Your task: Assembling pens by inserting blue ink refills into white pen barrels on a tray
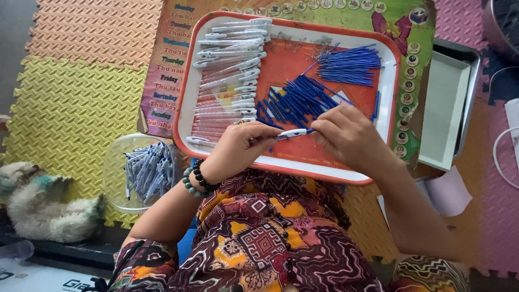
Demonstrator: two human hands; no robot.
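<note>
Pen [289, 133], white-barrelled with a blue tip, is pinched between both hands over the near edge of the orange tray [330, 169]: left hand [238, 148] grips the barrel, right hand [348, 135] pinches the tip end, beside loose blue refills [294, 100]

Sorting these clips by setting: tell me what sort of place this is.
Probably a home floor used for piecework. Foam puzzle mats cover the ground, a plush toy lies nearby, and a tray holds sorted pen parts.

An orange plastic tray with a white rim [190, 81] holds dark blue pen refills [294, 100] and clear white-clipped pen barrels [230, 59]; yellow, orange and pink foam floor mats [70, 108] surround it.
</note>
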